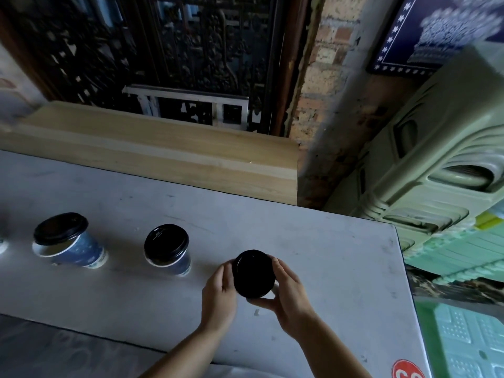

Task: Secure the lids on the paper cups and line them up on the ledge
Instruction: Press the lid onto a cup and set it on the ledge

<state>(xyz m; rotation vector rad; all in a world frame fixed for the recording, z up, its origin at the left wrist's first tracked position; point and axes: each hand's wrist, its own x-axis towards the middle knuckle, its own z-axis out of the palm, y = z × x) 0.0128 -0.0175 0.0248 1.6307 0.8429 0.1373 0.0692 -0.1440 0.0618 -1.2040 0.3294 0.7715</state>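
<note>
A paper cup with a black lid (253, 272) stands on the grey ledge (341, 268), seen from above so its body is mostly hidden. My left hand (219, 291) cups its left side and my right hand (286, 294) wraps its right side and front. Left of it a second blue-and-white cup with a black lid (167, 248) stands upright. Farther left a third blue cup (68, 241) has its black lid sitting tilted on the rim. A sliver of another white object (2, 245) shows at the left edge.
A pale wooden sill (163, 156) runs behind the ledge, with dark carved screens above. A brick pillar (324, 105) stands at the right. Stacked green plastic crates (441, 165) sit beyond the ledge's right edge. A red sticker (407, 371) marks the near right corner.
</note>
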